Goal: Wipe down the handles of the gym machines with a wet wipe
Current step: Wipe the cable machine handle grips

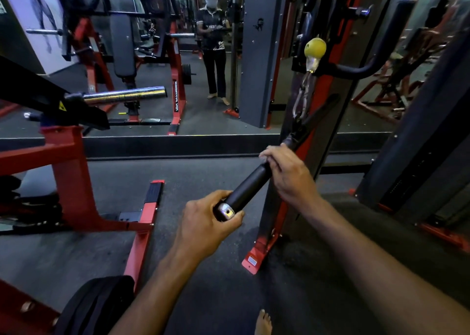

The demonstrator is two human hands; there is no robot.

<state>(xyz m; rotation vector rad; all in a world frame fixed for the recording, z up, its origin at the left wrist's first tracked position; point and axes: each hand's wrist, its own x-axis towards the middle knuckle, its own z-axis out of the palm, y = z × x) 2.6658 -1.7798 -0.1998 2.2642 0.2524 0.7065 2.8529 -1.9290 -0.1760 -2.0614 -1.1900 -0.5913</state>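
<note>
A black cable-machine handle (pixel 250 184) with a chrome end cap runs diagonally across the middle of the head view, hung by a strap and carabiner (pixel 300 100) from the red-and-black cable column. My left hand (pixel 208 222) is closed around its near end at the chrome cap. My right hand (pixel 287 174) is closed over the far end of the grip. A small pale edge shows under the right fingers; whether it is the wet wipe I cannot tell.
A red plate-loaded machine frame (pixel 68 171) with a chrome sleeve (pixel 124 95) stands at the left. A wall mirror (pixel 157 54) ahead reflects a person and more machines. A yellow ball stopper (pixel 315 47) sits on the cable. Dark rubber floor (pixel 203 171) lies below; my bare foot (pixel 263 322) is near the bottom edge.
</note>
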